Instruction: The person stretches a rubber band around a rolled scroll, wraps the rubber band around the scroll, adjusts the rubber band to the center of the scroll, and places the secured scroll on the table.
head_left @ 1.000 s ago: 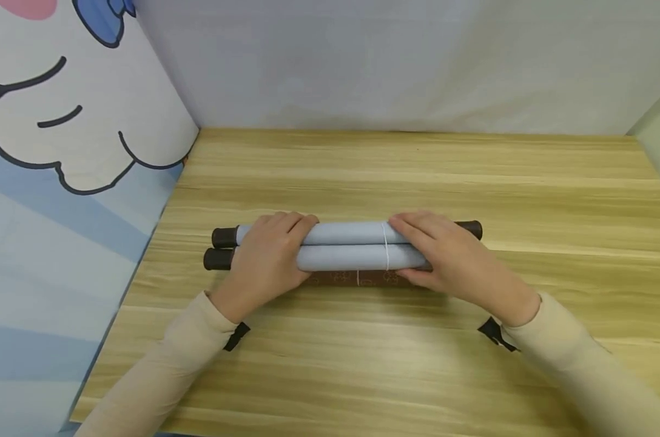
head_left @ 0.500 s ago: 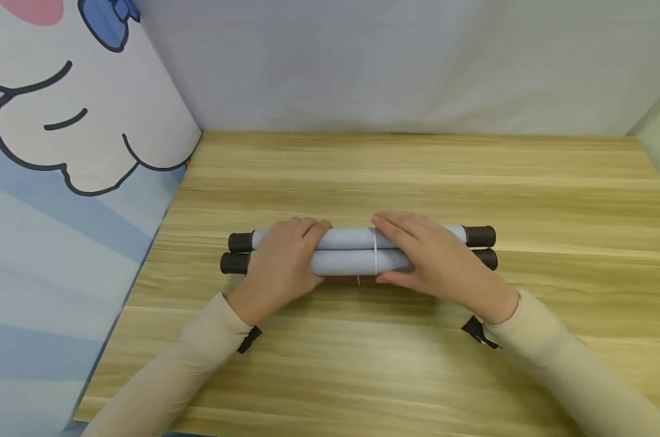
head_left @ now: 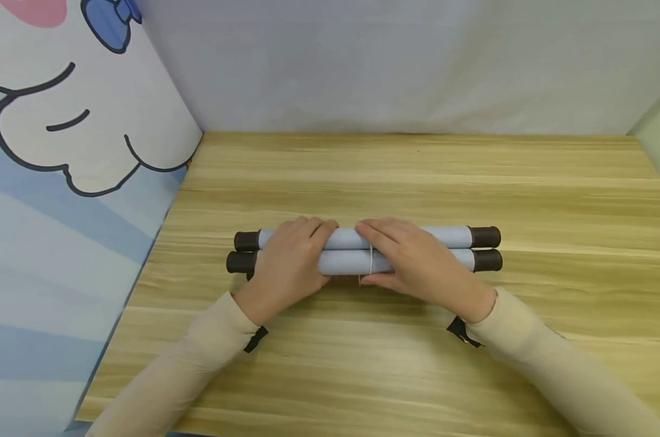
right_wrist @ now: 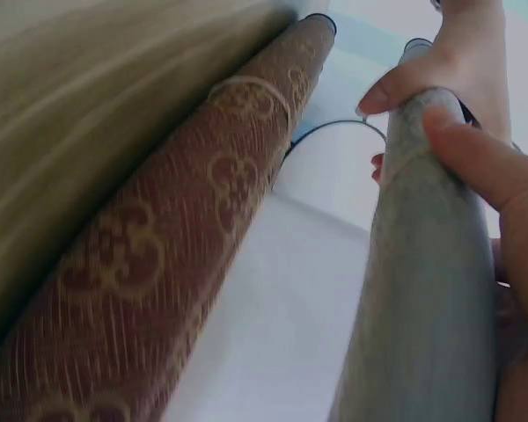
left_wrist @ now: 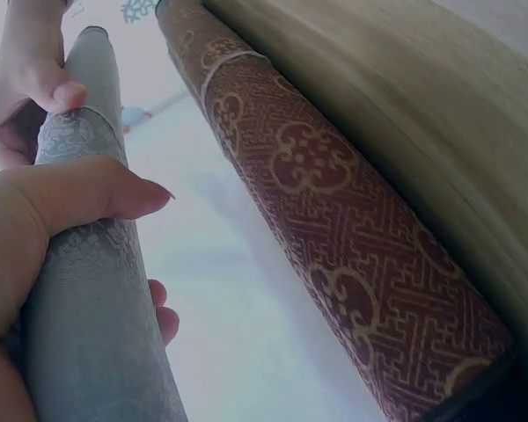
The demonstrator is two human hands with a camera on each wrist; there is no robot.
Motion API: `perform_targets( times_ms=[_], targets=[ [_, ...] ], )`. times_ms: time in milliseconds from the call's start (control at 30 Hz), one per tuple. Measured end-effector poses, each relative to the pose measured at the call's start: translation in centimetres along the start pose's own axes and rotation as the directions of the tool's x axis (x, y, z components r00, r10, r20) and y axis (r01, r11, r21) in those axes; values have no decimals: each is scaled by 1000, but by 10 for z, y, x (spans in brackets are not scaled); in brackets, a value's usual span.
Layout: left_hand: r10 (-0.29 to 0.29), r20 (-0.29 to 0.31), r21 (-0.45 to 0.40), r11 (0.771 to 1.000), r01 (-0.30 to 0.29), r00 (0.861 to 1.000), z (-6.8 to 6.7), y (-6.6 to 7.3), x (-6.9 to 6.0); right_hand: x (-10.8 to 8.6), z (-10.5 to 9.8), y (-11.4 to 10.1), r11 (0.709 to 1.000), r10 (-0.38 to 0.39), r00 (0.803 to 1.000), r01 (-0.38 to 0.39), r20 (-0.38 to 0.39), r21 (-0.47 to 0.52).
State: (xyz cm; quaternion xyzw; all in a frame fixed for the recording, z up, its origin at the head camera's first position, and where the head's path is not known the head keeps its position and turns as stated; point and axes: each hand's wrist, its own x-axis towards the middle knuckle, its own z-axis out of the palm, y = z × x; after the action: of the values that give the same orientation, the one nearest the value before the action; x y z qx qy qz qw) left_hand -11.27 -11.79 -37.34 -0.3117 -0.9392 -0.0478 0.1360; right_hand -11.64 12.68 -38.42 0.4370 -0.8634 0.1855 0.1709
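Observation:
Two pale blue-grey rolled scrolls, a rear one (head_left: pixel 347 238) and a front one (head_left: pixel 341 263), lie side by side in the head view, with dark caps at both ends. My left hand (head_left: pixel 290 261) grips the pair left of the middle. Right of it, my right hand (head_left: pixel 420 255) grips them too, its fingers over the top and thumb in front. A thin white string (head_left: pixel 370 261) crosses both rolls beside that thumb. Below, separated by a gap, a maroon scroll (left_wrist: pixel 308 167) with gold patterns lies on the table. In the head view it is mostly hidden.
The wood-grain table (head_left: pixel 417 176) extends around the scrolls on all sides. A pale wall sheet (head_left: pixel 406 67) rises behind it. At the left hangs a cloth with a cartoon print (head_left: pixel 90 115). Dark straps (head_left: pixel 463 332) show at the wrists.
The pale scrolls have shifted right, with the left hand along. The right hand has slid left along them, so the hands are closer together and both right end caps show fully.

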Motion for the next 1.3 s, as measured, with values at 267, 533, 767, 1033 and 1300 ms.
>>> perform_targets(
  times_ms=[267, 533, 767, 1033, 1300],
  targets=[
    [-76, 27, -54, 996, 77, 997, -1, -23, 0, -23, -24, 43, 999, 11, 1000, -12, -7, -46],
    [-16, 111, -92, 995, 26, 994, 7, -61, 15, -26, -17, 76, 999, 39, 998, -38, -40, 37],
    [31, 198, -173, 985, 4, 980, 33, -104, 13, -24, 2, 95, 983, 153, 984, -161, 86, 87],
    [50, 220, -216, 976, -2, 974, 50, -117, 13, -15, 15, 104, 964, 203, 960, -230, 196, 132],
    [114, 282, -267, 963, -36, 953, 59, -119, 17, -19, 24, 111, 937, 251, 923, -308, 291, 168]
  ],
)
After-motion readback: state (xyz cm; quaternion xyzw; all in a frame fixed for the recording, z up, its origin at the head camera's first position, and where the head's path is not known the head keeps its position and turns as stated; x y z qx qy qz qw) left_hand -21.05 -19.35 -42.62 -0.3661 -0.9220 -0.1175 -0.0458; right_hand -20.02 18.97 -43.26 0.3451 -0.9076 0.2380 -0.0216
